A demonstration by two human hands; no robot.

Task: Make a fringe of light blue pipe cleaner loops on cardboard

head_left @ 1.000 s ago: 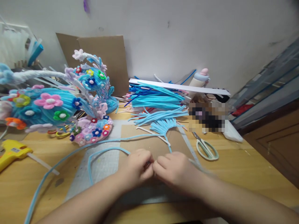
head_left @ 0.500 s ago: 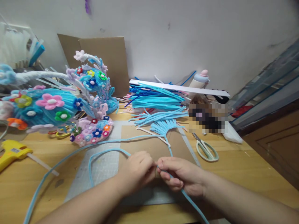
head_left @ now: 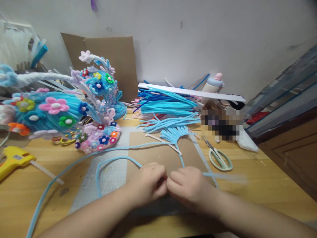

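My left hand [head_left: 150,181] and my right hand [head_left: 185,185] meet knuckle to knuckle above the cardboard sheet [head_left: 148,145], both closed. A light blue pipe cleaner [head_left: 116,159] loops in from the left and runs into my left fist. From the far side of my right hand a light blue end sticks out to the right, blurred by motion. Where the pieces meet, my fingers hide them. Beyond my hands lies a fan-shaped bundle of blue pipe cleaners [head_left: 173,134], with one long strand curving away left and a short one coming down to my right hand.
Scissors [head_left: 220,159] lie at the right. A yellow glue gun [head_left: 16,160] rests at the left, near flower-covered pipe-cleaner ornaments [head_left: 54,109]. Behind are piled blue pipe cleaners [head_left: 168,107], a bottle [head_left: 213,86] and a standing cardboard panel [head_left: 111,62].
My right hand has turned over, its back now facing up. The blue end below it has swung up to point right. My left hand has barely moved.
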